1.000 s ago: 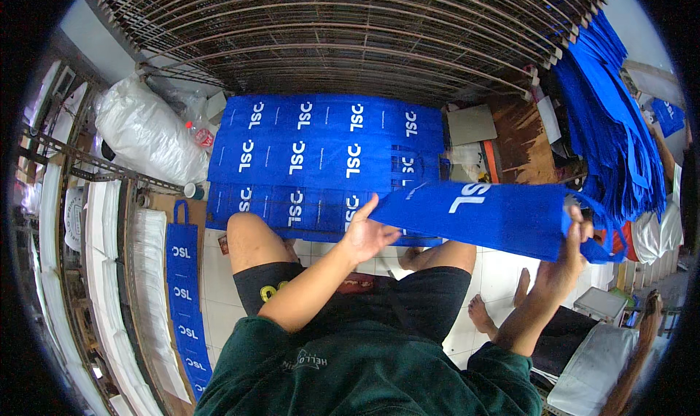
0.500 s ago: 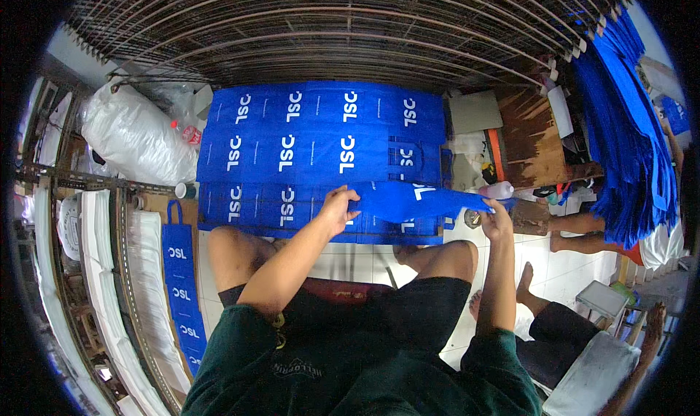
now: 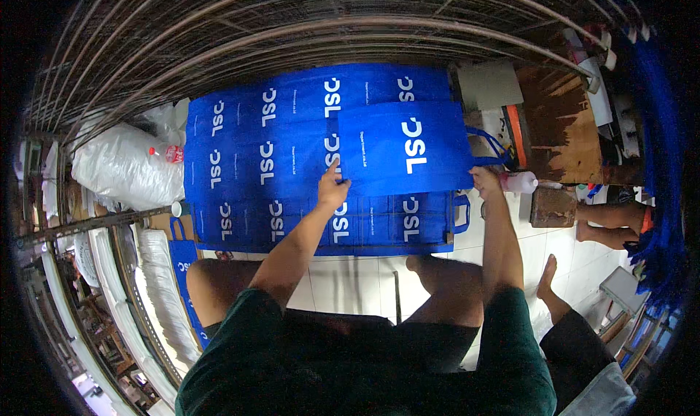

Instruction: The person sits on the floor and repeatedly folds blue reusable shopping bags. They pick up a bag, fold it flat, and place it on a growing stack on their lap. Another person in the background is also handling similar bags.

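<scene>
A flat blue tote bag (image 3: pixel 445 150) with white print lies over the right part of other blue bags. Its handle (image 3: pixel 490 142) loops out to the right. My right hand (image 3: pixel 488 183) is closed on the bag's lower right corner. At the bag's lower left edge, my left hand (image 3: pixel 335 190) rests with index finger stretched out and thumb apart, its fingertips touching or close to the fabric. Beneath lie several printed blue bags (image 3: pixel 240 131) in rows, covering the low work surface between my knees and the rack.
A wire rack (image 3: pixel 328 26) overhangs the far side. Clear plastic sacks (image 3: pixel 124 161) and a red-labelled bottle (image 3: pixel 173 153) stand left. On the right are a pinkish bottle (image 3: pixel 520 183), a wooden block (image 3: pixel 552 208), hanging blue fabric (image 3: pixel 660 161) and another person's legs (image 3: pixel 612 215).
The blue bag, held narrow and stretched between both hands before, now lies spread flat on the others, farther from me. My left fingers have loosened. The view has shifted slightly.
</scene>
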Motion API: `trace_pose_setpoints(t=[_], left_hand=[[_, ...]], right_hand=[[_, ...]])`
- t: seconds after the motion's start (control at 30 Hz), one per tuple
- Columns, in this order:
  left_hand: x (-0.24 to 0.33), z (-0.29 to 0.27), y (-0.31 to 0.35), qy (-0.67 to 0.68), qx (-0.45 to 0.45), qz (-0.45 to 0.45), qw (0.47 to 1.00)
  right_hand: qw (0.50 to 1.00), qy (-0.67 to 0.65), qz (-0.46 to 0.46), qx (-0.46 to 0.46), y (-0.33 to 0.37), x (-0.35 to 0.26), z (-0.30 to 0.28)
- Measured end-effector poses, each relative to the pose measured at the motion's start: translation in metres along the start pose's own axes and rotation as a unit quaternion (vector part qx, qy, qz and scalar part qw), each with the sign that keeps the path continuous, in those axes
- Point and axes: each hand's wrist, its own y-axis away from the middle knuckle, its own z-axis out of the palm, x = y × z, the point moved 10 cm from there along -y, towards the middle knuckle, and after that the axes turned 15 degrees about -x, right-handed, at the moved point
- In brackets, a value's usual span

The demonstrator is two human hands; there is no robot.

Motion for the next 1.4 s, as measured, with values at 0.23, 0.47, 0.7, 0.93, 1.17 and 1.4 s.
trace_pose_setpoints(t=[0.23,0.47,0.7,0.93,1.17,1.4], left_hand=[[-0.056,0.042,-0.047,-0.189,-0.047,-0.118,0.974],[-0.057,0.045,-0.052,-0.225,-0.074,-0.135,0.962],[-0.077,0.046,-0.048,-0.205,-0.077,-0.122,0.968],[-0.066,0.045,-0.052,-0.227,-0.054,-0.111,0.966],[-0.074,0.048,-0.053,-0.205,-0.054,-0.116,0.970],[-0.071,0.047,-0.051,-0.208,-0.049,-0.109,0.971]], right_hand=[[0.894,0.284,0.003,0.347,-0.013,0.044,-0.009],[0.809,0.410,0.023,0.420,-0.018,0.062,-0.034],[0.898,0.314,-0.066,0.301,-0.001,0.036,0.022],[0.904,0.311,-0.100,0.275,-0.014,0.054,-0.007],[0.867,0.389,-0.068,0.303,0.003,0.030,0.016],[0.868,0.376,-0.071,0.315,0.012,0.023,0.023]])
